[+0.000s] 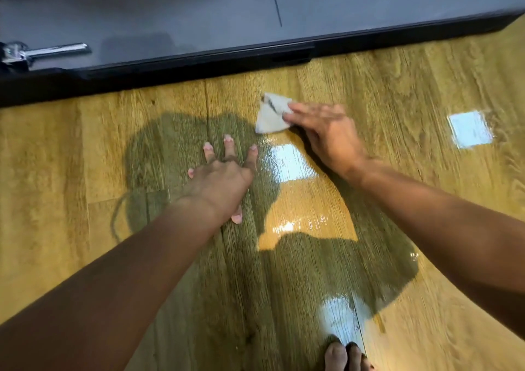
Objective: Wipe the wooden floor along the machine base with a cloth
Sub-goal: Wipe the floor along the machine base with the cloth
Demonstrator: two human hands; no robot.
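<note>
A small white cloth (271,113), with a dark smudge near its top, lies flat on the glossy wooden floor (397,92) a short way in front of the black machine base (199,64). My right hand (326,132) presses on the cloth's right part with flat fingers; the hand is blurred. My left hand (221,174) rests flat on the floor to the left and nearer me, fingers spread, holding nothing.
The grey machine deck (170,15) runs across the top behind the black edge, with a chrome bar (56,50) at the far left. Bright reflections shine on the wet-looking boards. My bare toes (345,356) show at the bottom edge.
</note>
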